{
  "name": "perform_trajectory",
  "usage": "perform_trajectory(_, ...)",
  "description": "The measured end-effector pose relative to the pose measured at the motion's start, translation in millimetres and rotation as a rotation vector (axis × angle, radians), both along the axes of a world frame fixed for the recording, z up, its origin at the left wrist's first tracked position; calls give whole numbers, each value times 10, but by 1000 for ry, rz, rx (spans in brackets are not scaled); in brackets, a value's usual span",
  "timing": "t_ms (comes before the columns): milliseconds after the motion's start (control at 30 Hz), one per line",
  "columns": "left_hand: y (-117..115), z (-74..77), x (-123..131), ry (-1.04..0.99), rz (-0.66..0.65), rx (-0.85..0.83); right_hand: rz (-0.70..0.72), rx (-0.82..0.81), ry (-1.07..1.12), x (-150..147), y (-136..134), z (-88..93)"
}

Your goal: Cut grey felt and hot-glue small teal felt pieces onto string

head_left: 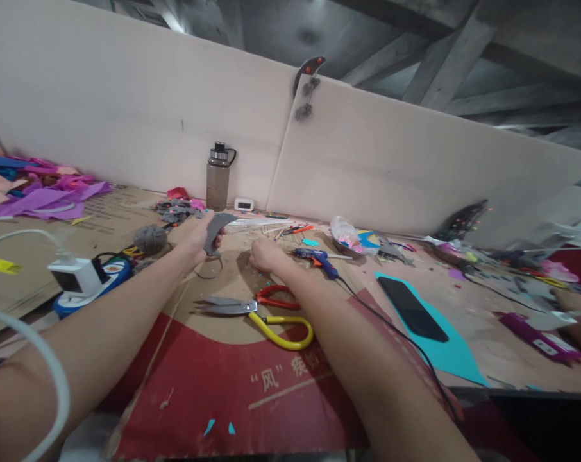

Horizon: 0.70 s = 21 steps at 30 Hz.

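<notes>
Left hand point(199, 235): closed around one grey piece point(216, 230), matte, curved, held above printed cardboard point(204, 398) toward the far edge of the surface point(463, 298). Right hand point(265, 255): curled; contents, cannot tell. Scissors point(251, 308): metal blades, red and yellow loop handles, flat on cardboard. Glue gun point(325, 263): blue plastic. Bottle point(218, 185): translucent cylinder, far edge.

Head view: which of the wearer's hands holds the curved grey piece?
The left hand, nearer the water bottle, grips the curved grey piece; the right hand, nearer the glue gun, is apart from it.
</notes>
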<state>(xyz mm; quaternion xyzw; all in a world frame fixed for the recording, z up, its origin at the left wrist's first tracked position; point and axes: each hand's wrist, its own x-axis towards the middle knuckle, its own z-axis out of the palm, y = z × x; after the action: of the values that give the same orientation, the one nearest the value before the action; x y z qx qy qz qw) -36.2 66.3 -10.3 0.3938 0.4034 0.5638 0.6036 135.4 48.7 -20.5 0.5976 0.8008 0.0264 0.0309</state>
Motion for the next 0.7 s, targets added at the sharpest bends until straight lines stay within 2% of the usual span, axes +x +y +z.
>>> perform_trajectory(133,21,-10,-5,-15,-22,1,-39,58,54,43,-40,-57)
perform_trajectory(433,-37,46,12,-41,-15,-35,-104,58,128,31,-20,-98)
perform_trajectory(700,46,-8,-23,-53,-34,-21,-133,56,202,92,8,-83)
